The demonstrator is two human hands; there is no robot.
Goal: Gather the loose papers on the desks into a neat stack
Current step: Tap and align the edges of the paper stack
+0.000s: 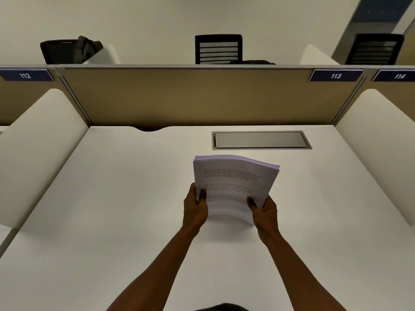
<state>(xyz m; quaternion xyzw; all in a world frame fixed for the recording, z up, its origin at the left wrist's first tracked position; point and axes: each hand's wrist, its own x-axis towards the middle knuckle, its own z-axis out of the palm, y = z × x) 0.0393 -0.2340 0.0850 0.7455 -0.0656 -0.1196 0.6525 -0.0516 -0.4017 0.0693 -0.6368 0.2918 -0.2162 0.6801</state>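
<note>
Two hands grip one thick stack of printed papers [233, 187] above the white desk [125, 198]. From my remote seat I see the left hand [195, 207] clamping the sheaf's near left edge and the right hand [263, 212] clamping its near right edge, thumbs pressed on the top page, which bows upward between them. Whether the stack's near edge touches the desk, I cannot tell. Just beyond the hands lies a closed metal cable hatch [261, 140]. Farther beyond rises a tan partition [190, 97] labelled 113 [335, 75], with a black mesh chair [218, 49] behind it.
</note>
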